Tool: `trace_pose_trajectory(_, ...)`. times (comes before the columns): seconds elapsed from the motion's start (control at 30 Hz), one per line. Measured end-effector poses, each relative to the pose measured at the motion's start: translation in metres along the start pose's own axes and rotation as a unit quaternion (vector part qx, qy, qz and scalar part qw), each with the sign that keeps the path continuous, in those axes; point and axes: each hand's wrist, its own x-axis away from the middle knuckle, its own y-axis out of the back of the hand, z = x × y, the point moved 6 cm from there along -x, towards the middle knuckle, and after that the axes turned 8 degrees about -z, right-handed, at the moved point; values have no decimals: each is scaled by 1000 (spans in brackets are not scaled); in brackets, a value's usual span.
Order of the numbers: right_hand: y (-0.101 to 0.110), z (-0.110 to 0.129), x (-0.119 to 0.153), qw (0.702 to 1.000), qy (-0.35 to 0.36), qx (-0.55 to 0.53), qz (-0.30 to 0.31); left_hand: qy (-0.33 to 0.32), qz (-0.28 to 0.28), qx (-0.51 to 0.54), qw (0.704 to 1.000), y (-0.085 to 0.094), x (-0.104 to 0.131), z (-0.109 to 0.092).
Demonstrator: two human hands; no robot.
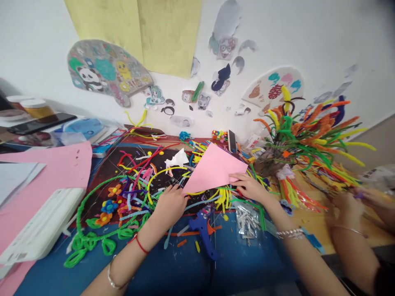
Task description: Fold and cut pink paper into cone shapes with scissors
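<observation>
A folded sheet of pink paper [214,168] is held above the cluttered table in front of me. My left hand [170,204] has curled fingers at the paper's lower left corner and grips it there. On the paper's right edge, my right hand [248,187] pinches it with the fingers over the sheet. Just below the paper lies a blue glue gun [204,232]. Pipe cleaners in many colours surround both hands, among them a green chain with leaf loops [89,238] and several small pipe-cleaner flowers [108,205].
A white power strip [43,224] rests on pink paper at left. A clear bag of small metallic pieces [247,220] lies right of the glue gun. A large bunch of pipe cleaners [311,131] stands at right, near another person's hands [347,207]. The decorated wall rises behind.
</observation>
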Motion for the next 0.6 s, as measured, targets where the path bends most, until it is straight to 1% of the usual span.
trace_pose_trajectory(0.07,-6,-3,5,999,-17,-7,-33,-18,-11,12,1000,6,12,-21)
trace_pose_trajectory(0.13,-10,-6,9,997,-31,-14,-66,-53,-7,41,998,4,30,-51)
trace_pose_trajectory(0.17,-11,-7,10,996,-36,-18,-79,-76,-5,71,995,0,39,-68)
trace_pose_trajectory(0.2,-12,-8,12,995,-40,-23,-91,-102,9,87,991,-7,49,-84)
trace_pose_trajectory(0.23,-12,-9,13,994,-43,-28,-100,-119,22,86,989,-16,58,-96)
trace_pose_trajectory(0.27,-12,-10,14,993,-47,-34,-106,-109,41,76,990,-26,64,-103)
trace_pose_trajectory(0.33,-12,-11,15,991,-53,-46,-115,-47,57,50,996,-40,74,-105)
trace_pose_trajectory(0.4,-11,-12,16,989,-60,-58,-120,26,55,39,997,-45,80,-97)
trace_pose_trajectory(0.53,-11,-15,19,986,-73,-79,-125,133,34,44,989,-39,92,-77)
trace_pose_trajectory(0.6,-11,-16,20,985,-78,-87,-126,159,29,46,986,-36,96,-70)
